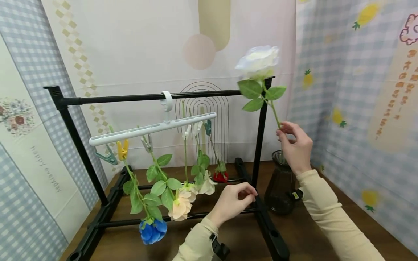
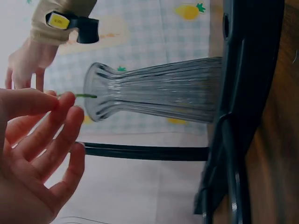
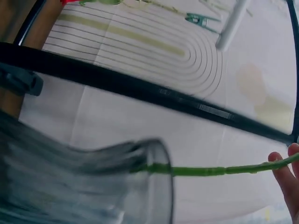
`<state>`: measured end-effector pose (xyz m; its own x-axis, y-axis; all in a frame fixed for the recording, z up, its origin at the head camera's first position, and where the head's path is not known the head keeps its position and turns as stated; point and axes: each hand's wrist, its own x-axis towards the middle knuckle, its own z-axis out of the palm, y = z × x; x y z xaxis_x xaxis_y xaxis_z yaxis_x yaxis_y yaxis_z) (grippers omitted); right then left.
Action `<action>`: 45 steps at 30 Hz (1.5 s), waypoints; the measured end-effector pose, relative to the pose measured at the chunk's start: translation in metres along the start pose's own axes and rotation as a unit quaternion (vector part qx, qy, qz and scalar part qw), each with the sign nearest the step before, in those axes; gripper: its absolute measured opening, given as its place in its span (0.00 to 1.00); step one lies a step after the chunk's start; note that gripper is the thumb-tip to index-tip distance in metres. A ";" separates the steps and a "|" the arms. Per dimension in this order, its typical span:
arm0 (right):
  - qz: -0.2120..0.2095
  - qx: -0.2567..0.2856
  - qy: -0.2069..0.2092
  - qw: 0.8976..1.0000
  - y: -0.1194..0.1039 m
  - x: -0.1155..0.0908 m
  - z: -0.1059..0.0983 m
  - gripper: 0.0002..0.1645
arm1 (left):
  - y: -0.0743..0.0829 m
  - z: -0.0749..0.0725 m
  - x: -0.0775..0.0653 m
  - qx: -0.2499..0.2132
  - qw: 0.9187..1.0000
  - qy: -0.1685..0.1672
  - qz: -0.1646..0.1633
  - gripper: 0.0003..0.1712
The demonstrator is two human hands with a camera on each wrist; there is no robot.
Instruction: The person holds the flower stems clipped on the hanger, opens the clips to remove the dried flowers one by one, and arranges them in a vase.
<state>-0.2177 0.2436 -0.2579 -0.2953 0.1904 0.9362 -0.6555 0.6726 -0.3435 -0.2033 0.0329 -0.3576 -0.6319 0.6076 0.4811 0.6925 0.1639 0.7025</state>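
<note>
The right hand pinches the green stem of a white rose, bloom up. In the right wrist view the stem's lower end lies within the mouth of a ribbed glass vase, which stands upright on the table. To the left of the vase and lower than the right hand is the left hand, its fingers loosely bent, thumb near the index fingertip, holding nothing. The left wrist view shows this hand before the vase, with the stem behind its fingertips.
A black rack carries a pale clip hanger. Several flowers hang head down from its clips, including a blue rose, peach blooms and a red rose. The rack's right foot lies beside the vase.
</note>
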 end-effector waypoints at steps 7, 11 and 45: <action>0.098 0.014 0.028 0.995 0.014 0.001 -0.010 0.16 | -0.016 0.016 0.017 -0.045 0.997 0.015 -0.061 0.17; 0.110 -0.004 0.040 0.993 0.020 -0.002 -0.015 0.12 | -0.015 0.028 0.033 -0.060 0.992 0.037 -0.100 0.30; 0.116 -0.211 -0.046 0.970 0.038 -0.068 -0.045 0.07 | -0.021 0.112 0.087 -0.014 0.977 0.053 -0.205 0.48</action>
<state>-0.1915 0.2886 -0.3312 -0.4743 0.3205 0.8200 -0.2272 0.8553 -0.4657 -0.2344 0.1691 -0.3892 -0.8879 0.4113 0.2063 0.3643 0.3545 0.8612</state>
